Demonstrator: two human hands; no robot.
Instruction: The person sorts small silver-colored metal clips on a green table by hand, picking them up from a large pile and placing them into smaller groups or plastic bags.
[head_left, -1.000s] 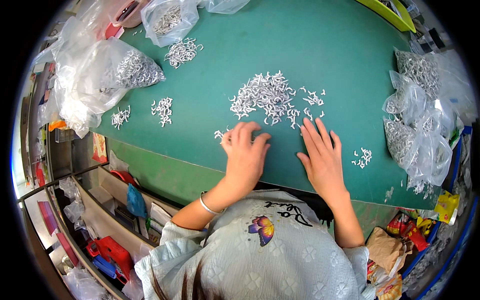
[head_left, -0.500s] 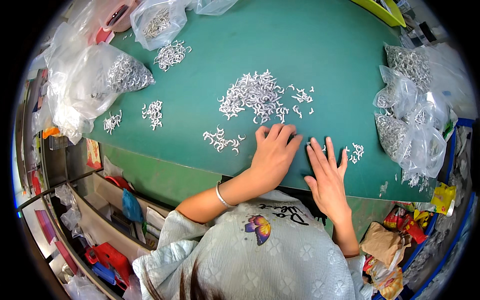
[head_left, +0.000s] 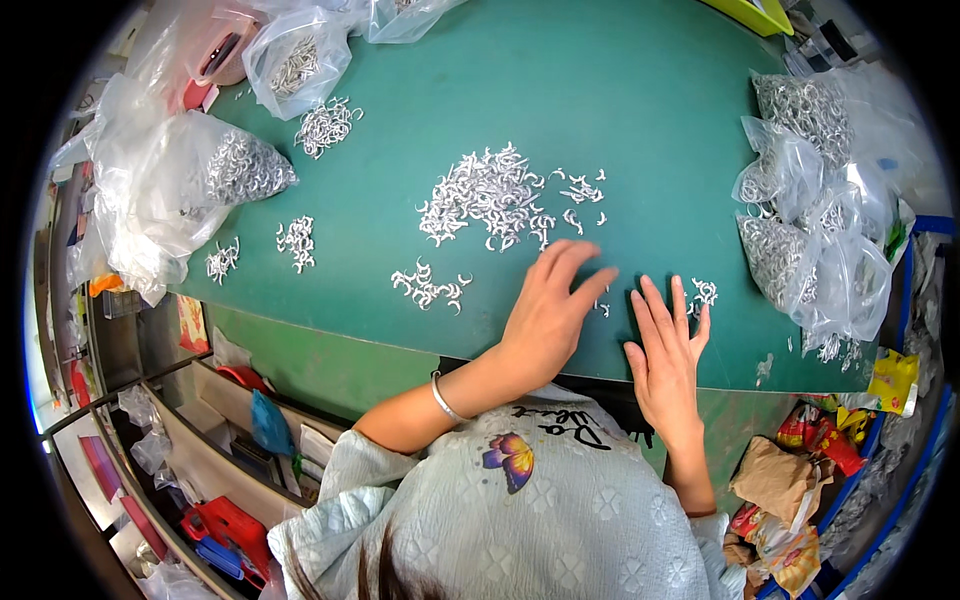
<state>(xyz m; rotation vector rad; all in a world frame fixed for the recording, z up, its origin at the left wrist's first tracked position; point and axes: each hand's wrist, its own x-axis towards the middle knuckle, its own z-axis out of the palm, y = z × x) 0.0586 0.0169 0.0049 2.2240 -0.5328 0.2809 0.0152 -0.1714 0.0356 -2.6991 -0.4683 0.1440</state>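
A pile of small silvery curved metal pieces [head_left: 485, 195] lies mid-table. Just on its near side is my left hand [head_left: 545, 315], slightly blurred, with the index finger and thumb apart and nothing visible between them. A few loose pieces [head_left: 602, 306] lie between my two hands. My right hand [head_left: 668, 350] rests palm down near the table's front edge, fingers spread. Its fingertips are beside a small cluster of curved pieces [head_left: 704, 293]. Another small group [head_left: 428, 286] sits to the left of my left hand, and scattered pieces [head_left: 580, 188] lie right of the pile.
Smaller heaps [head_left: 297, 243] and a larger one [head_left: 328, 126] lie on the green table [head_left: 640, 90] at left. Clear bags of metal pieces [head_left: 248, 168] stand on the left, others [head_left: 775, 260] on the right. A yellow tray [head_left: 755, 14] is at the far right.
My left hand's fingers have straightened from a curled pose, and pieces now show between the hands. My right hand has shifted slightly right, toward the small cluster. The view has moved a little.
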